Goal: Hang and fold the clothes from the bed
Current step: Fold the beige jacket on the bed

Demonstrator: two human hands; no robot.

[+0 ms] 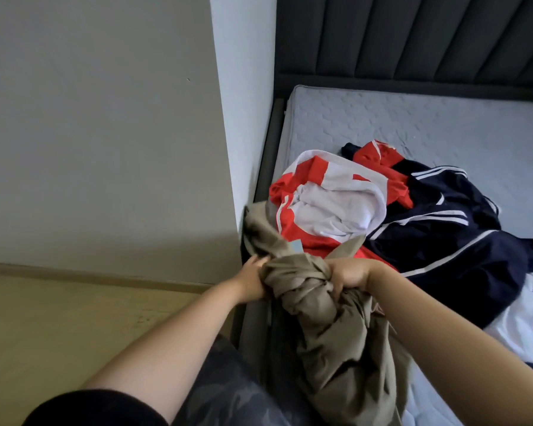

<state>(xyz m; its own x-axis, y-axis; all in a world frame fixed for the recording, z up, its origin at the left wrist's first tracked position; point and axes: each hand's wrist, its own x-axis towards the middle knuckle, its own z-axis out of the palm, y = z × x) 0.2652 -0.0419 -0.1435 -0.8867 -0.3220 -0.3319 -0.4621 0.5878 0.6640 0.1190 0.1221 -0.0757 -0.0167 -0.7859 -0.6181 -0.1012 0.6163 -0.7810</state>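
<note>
A crumpled olive-brown garment (326, 327) hangs over the near left edge of the bed. My left hand (253, 281) grips its bunched top from the left side. My right hand (348, 276) grips the same bunch from the right. Behind it a red and white jersey (330, 204) lies in a heap on the mattress. To the right of that lies a navy jacket with white stripes (450, 238). A white and navy garment (530, 315) shows at the right edge.
The grey mattress (413, 124) runs back to a dark padded headboard (413, 38). A white wall corner (240, 118) stands right beside the bed's left side. Light wooden floor (59, 333) lies to the left.
</note>
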